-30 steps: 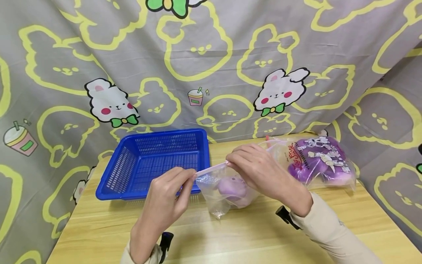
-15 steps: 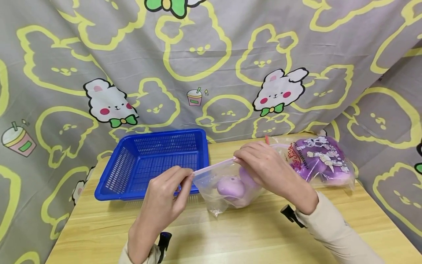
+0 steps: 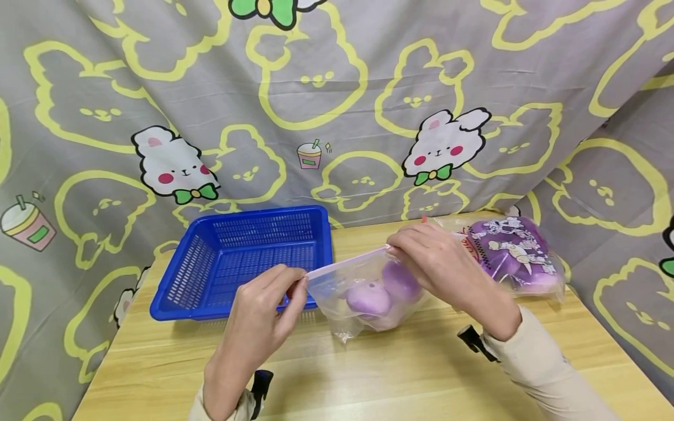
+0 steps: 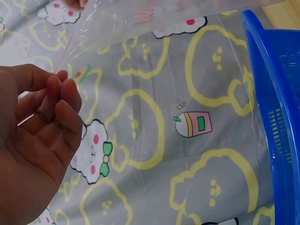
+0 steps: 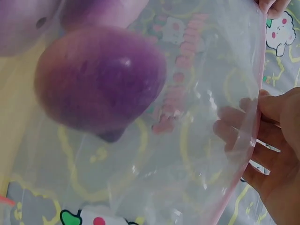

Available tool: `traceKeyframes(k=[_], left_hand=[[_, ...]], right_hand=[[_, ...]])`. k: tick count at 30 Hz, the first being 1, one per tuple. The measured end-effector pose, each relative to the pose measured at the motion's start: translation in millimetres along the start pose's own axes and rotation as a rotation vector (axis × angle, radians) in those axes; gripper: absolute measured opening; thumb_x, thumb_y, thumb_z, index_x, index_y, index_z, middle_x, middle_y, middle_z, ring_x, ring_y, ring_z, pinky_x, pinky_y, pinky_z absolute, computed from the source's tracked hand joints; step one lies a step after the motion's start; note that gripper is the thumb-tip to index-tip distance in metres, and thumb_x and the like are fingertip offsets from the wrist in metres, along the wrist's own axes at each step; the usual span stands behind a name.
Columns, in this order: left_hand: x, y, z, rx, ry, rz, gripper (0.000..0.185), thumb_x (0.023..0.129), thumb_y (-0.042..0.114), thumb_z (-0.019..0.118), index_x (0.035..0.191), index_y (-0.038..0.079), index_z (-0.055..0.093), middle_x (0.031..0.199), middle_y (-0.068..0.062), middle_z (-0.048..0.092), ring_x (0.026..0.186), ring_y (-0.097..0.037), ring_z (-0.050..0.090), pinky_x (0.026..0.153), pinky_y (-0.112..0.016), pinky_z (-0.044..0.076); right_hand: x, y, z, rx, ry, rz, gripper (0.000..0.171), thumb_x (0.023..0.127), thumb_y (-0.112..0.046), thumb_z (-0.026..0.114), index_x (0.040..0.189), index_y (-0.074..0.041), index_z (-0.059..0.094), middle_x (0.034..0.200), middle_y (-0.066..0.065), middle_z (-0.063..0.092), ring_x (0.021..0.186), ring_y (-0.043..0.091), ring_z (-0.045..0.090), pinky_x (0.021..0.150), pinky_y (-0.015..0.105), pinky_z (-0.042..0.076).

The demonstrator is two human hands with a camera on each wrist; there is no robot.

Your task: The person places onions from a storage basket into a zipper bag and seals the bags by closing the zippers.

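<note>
Left hand [image 3: 263,310], fingertips pinching the left end of the pink zip strip; right hand [image 3: 442,263], fingers curled over the strip's right end; clear zip bag [image 3: 363,292] stretched between them, hanging just above the wooden table [image 3: 368,374], purple plush toy [image 3: 381,292] inside. Blue plastic basket [image 3: 210,275] just behind the left hand; second bag with purple toy [image 3: 518,254] just behind the right hand. Bare tabletop lies toward the near edge, patterned curtain [image 3: 337,88] closing back and sides.
</note>
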State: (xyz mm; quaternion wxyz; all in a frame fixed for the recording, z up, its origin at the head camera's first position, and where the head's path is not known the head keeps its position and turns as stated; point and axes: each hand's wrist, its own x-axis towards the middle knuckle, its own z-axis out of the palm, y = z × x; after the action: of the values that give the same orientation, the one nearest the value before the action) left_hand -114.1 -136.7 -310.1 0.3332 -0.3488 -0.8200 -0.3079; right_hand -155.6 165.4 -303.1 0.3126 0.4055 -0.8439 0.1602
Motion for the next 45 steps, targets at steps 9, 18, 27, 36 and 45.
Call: traceKeyframes(k=[9,18,27,36,45], left_hand=[[0.0,-2.6,-0.1,0.013,0.022,0.01,0.012,0.092,0.008,0.058,0.087,0.006,0.069,0.072,0.006,0.055,0.062,-0.004,0.047,0.052,-0.014,0.04],[-1.1,-4.6,0.5,0.024,0.023,-0.001,0.013,0.092,0.008,0.058,0.087,0.006,0.069,0.073,0.006,0.056,0.062,-0.005,0.049,0.052,-0.015,0.041],[-1.5,-6.3,0.4,0.028,0.01,-0.023,0.012,0.092,0.009,0.059,0.087,0.006,0.069,0.073,0.005,0.056,0.061,-0.005,0.049,0.051,-0.016,0.042],[-0.4,-10.1,1.3,0.028,0.002,-0.04,0.011,0.092,0.008,0.061,0.088,0.006,0.071,0.073,0.004,0.057,0.061,-0.006,0.048,0.051,-0.016,0.04],[-3.2,-21.0,0.7,0.045,0.023,-0.043,0.011,0.085,-0.004,0.07,0.089,0.006,0.071,0.075,0.004,0.059,0.059,-0.005,0.048,0.051,-0.013,0.038]], right_hand=[[-9,12,-5,-0.003,0.014,0.019,0.025,0.105,-0.024,0.051,0.104,-0.006,0.068,0.099,0.004,0.07,0.101,0.024,0.064,0.109,0.038,0.039],[-21,26,-11,-0.016,0.012,0.07,0.02,0.102,-0.023,0.057,0.101,-0.006,0.069,0.095,0.003,0.068,0.093,0.023,0.063,0.088,0.039,0.049],[-30,33,-17,-0.042,0.064,0.06,0.016,0.1,-0.02,0.058,0.1,-0.007,0.068,0.09,0.003,0.067,0.091,0.024,0.064,0.089,0.042,0.049],[-43,43,-23,-0.048,0.088,0.104,0.013,0.097,-0.016,0.062,0.102,-0.005,0.069,0.092,0.006,0.069,0.09,0.028,0.065,0.087,0.043,0.048],[-59,48,-34,-0.092,0.078,0.172,0.012,0.092,-0.007,0.067,0.104,-0.005,0.068,0.096,0.007,0.069,0.093,0.027,0.065,0.088,0.04,0.047]])
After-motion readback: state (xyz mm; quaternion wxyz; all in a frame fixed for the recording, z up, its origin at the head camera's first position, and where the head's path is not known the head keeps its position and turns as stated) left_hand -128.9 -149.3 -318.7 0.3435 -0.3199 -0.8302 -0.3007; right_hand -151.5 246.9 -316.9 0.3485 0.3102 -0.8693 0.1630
